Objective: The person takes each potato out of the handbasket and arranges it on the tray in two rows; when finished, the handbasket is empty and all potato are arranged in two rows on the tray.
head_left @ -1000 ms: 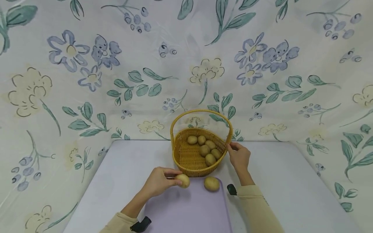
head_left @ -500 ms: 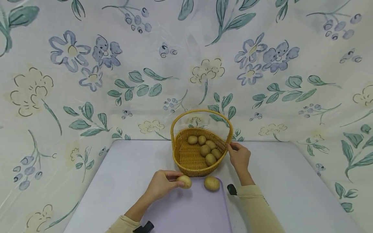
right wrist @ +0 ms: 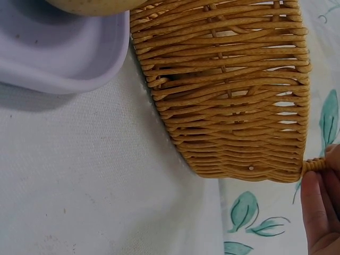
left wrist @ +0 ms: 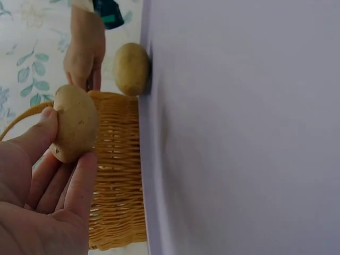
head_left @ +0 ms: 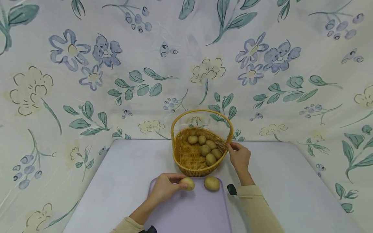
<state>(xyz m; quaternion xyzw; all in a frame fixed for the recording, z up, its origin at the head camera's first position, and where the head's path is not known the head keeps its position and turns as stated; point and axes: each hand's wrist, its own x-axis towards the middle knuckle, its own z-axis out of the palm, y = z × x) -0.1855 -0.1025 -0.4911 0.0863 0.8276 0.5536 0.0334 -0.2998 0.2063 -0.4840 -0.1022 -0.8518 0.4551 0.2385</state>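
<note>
My left hand [head_left: 165, 188] pinches a potato [head_left: 187, 183] between thumb and fingers, over the far part of a lilac tray [head_left: 192, 213]. In the left wrist view the held potato [left wrist: 76, 123] shows pale and oval, with small dark specks. A second potato [head_left: 211, 183] lies at the tray's far right corner. Behind the tray stands a wicker basket [head_left: 189, 158] with a tall arched handle and several potatoes inside, mostly on its right side. My right hand [head_left: 240, 157] grips the base of the basket's handle on the right, seen as wrapped wicker [right wrist: 314, 165] in the right wrist view.
All of this rests on a white table [head_left: 128, 165], whose far edge meets a floral-patterned curtain [head_left: 175, 64]. The basket sits right behind the tray's far rim. A dark strap piece [head_left: 231, 189] shows at the right sleeve.
My left hand has carried the potato a little to the right and toward me, farther over the tray. The right hand and the basket have stayed put.
</note>
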